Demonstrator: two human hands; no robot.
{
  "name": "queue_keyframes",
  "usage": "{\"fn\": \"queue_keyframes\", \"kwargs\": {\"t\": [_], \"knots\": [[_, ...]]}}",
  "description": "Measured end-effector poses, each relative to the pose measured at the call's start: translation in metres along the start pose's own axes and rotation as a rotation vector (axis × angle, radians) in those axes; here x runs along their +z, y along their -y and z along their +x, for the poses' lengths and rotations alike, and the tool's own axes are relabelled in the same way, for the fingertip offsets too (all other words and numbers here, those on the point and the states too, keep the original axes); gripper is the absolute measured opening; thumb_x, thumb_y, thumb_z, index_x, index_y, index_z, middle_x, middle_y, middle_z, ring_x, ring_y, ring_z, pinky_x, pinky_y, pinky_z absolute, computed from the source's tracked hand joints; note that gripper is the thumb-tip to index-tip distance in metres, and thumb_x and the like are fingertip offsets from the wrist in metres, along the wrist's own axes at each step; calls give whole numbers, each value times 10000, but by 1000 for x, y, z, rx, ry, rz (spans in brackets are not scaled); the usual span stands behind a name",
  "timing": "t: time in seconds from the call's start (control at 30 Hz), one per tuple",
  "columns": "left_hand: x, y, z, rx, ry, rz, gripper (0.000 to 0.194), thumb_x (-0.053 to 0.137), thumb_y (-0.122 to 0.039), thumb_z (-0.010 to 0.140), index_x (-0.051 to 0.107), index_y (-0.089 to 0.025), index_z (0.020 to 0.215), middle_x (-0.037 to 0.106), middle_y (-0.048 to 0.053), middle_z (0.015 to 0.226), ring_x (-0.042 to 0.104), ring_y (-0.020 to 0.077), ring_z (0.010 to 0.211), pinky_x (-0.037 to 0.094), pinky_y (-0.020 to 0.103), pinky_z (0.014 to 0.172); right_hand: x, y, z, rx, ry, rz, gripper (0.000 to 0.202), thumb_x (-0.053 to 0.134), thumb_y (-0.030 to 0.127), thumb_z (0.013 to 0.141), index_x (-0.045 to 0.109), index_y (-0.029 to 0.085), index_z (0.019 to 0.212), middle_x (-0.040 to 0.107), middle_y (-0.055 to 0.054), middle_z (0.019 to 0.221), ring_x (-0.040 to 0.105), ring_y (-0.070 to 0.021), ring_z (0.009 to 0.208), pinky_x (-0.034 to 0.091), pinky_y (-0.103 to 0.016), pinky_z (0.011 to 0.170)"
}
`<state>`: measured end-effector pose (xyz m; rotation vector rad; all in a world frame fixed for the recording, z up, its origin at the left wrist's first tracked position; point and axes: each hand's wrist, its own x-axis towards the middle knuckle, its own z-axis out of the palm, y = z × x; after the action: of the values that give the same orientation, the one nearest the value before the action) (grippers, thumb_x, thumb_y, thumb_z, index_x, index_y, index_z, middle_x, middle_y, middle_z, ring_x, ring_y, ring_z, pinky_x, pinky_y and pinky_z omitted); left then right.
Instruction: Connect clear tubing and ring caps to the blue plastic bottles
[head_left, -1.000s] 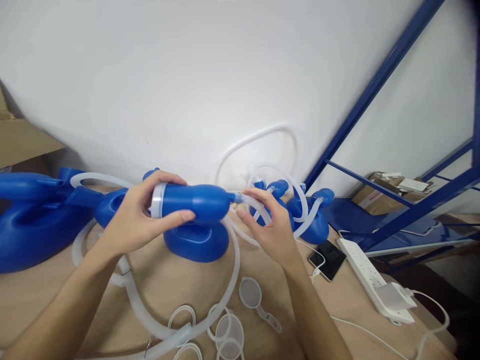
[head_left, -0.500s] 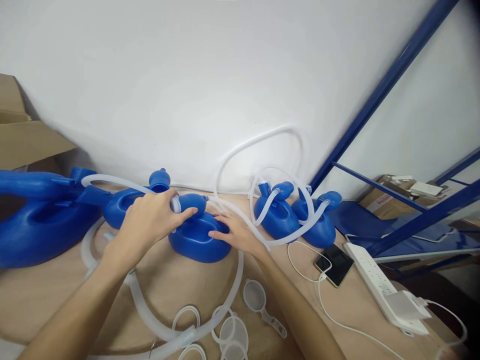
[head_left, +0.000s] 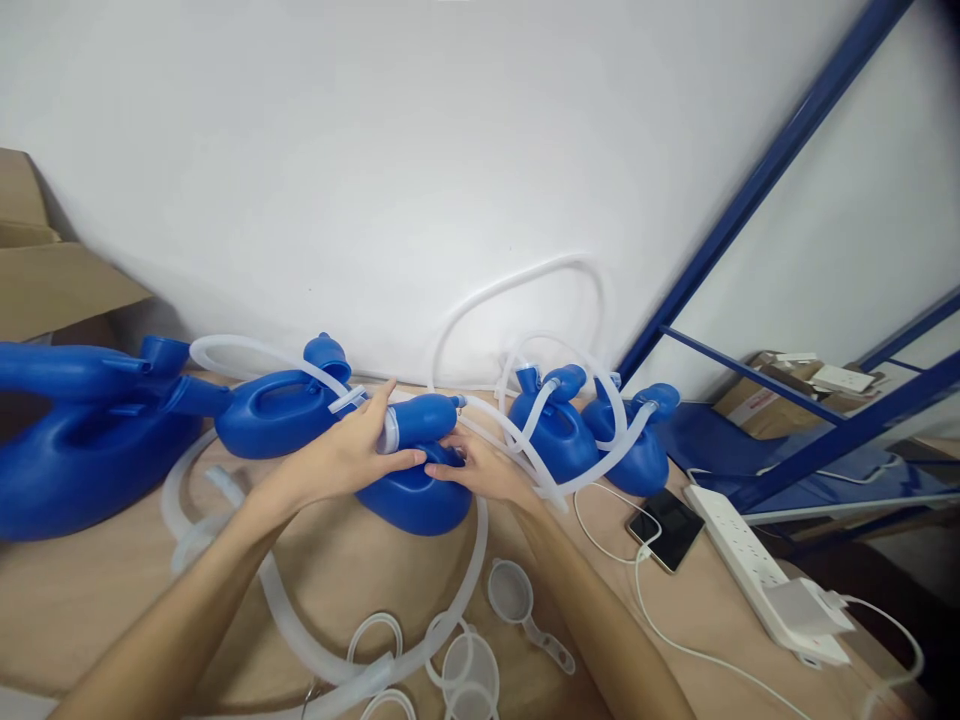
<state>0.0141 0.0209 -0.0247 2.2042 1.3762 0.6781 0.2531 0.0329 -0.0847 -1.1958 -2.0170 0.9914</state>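
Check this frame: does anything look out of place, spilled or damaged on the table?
No spill or damage shows on the table. The phone seems slightly out of place: it lies beside the power strip, sharing the surface with blue bottles and translucent tubing, and looks unrelated to them.

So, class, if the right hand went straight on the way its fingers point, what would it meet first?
The blue plastic bottle, which the right hand seems to be touching; the blue tube fitting looks next, though depth is unclear.
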Motion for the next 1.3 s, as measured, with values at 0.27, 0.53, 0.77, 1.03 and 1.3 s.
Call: {"fn": "queue_keyframes", "kwargs": {"t": [0.27,0.53,0.77,1.03,1.3], "knots": [[-38,-9,-19,-4,194,-242,1001,605,-682,918,21,-411,1685,163,38,1771,487,387,1469,564,468,1072,-13,29,-8,-11,-104,337,373,841,573,760,790,250,940,767,-54,1147,658,-309,1189,516,-454,1047],[-58,-23,-43,306,-156,-342,620,664,-443,981,432,-479,1555,408,-22,1672,515,342,1450,549,472,1142,-70,84,-70,-104,-743,397,437,876,589,720,804,258,997,795,-65,1099,719,-300,1053,562,-491,980],[-55,-18,-37,325,-6,-167,556,620,-513,999,489,-430,1533,506,14,1589,573,294,1382,609,380,1042,-84,99,-102,-443,-1372,108,267,820,559,825,844,327,956,769,-31,941,725,-303,997,514,-533,1004],[-22,27,6,59,14,573,734,667,-496,950,430,-272,1607,286,178,1713,301,427,1559,358,593,1217,-87,101,-100,-522,-1401,48,327,752,617,875,826,303,932,734,-44,884,715,-300,909,527,-511,866],[-19,60,25,-245,-164,747,681,473,-438,1043,204,-422,1669,553,199,1407,670,429,1132,568,550,890,-112,92,-98,-568,-1558,38,357,841,632,761,787,282,804,701,-50,847,687,-307,904,480,-551,941]]}}
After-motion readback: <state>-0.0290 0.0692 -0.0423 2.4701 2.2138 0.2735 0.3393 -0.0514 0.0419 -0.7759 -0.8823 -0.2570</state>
